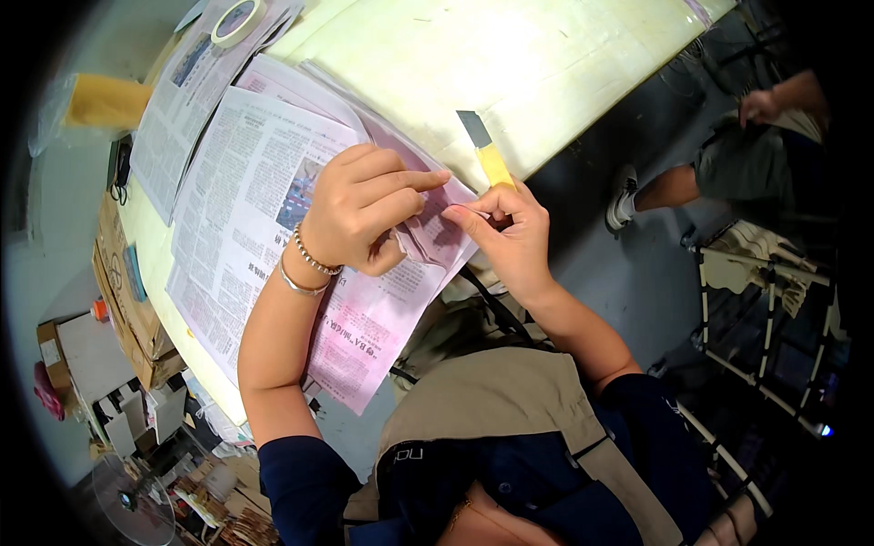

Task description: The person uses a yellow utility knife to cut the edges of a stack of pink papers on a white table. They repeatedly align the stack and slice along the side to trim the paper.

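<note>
Newspaper sheets (246, 173) lie stacked along the near side of a pale table. My left hand (364, 205), with beaded and plain bracelets on its wrist, is over the stack. Its forefinger stretches toward the right, and the thumb and other fingers are curled at a folded, pinkish piece of newspaper (428, 247). Close by on the right, my right hand (514, 232) pinches the edge of that newspaper between thumb and finger. The same hand carries a flat knife (492, 159) with a yellow handle, its broad grey blade pointing away from me.
On the far left newspapers rests a tape roll (238, 23). The pale table (528, 55) reaches beyond my hands. Cardboard boxes (132, 291) and a fan (132, 499) are at the left. At the right are another person's leg (669, 189) and a pipe rack (769, 273).
</note>
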`<state>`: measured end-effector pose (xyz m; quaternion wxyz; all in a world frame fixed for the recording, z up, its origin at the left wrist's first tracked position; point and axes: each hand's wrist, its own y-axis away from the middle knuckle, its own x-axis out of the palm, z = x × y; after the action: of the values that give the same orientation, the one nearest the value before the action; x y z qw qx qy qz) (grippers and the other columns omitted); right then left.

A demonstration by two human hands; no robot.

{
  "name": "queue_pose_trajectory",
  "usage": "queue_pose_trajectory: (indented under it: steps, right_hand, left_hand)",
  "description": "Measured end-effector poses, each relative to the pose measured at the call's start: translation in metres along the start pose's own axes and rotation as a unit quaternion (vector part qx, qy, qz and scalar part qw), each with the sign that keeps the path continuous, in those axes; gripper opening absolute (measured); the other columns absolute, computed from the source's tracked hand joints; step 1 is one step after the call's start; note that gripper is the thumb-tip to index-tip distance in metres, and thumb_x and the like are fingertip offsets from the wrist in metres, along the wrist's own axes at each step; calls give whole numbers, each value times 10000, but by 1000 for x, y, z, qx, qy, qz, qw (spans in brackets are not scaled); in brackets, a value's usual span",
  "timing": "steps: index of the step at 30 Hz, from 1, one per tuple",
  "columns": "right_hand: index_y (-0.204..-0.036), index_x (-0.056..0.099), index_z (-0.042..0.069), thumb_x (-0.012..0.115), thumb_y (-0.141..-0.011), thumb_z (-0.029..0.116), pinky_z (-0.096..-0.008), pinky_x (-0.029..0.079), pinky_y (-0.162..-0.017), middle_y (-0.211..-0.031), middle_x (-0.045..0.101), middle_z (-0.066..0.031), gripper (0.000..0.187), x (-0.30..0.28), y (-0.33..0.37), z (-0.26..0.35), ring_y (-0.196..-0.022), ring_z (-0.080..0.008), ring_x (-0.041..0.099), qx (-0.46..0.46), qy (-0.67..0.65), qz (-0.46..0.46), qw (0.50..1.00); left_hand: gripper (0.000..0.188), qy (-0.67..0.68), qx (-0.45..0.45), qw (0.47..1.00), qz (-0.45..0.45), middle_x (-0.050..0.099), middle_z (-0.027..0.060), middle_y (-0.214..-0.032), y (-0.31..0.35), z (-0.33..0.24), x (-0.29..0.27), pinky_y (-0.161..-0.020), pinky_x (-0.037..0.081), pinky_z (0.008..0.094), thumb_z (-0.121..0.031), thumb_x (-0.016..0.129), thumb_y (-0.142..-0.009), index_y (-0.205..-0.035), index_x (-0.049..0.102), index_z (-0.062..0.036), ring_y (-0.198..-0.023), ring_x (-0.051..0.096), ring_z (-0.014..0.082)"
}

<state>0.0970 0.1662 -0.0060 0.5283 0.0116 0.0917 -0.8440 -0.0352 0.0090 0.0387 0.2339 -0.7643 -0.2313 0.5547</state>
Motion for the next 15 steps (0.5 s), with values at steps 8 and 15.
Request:
queue_pose_trajectory:
  steps: [8,15]
  right_hand:
    - [-693,662,40,836,-743,149,-247,340,-494,-609,476,9,212,0,0,2,-564,-80,419,5,11,-2,1000]
    - [-699,669,40,834,-748,155,-247,344,-497,-600,483,5,207,0,0,4,-568,-79,425,6,12,-9,1000]
  left_hand:
    - [185,-35,6,999,6,737,87,-945,1,-1,-1,-505,384,294,-215,562,-482,-602,506,-86,-583,528,212]
    - [160,-43,18,999,2,736,97,-927,0,-1,1,-492,385,282,-178,539,-478,-603,504,-84,-577,538,206]
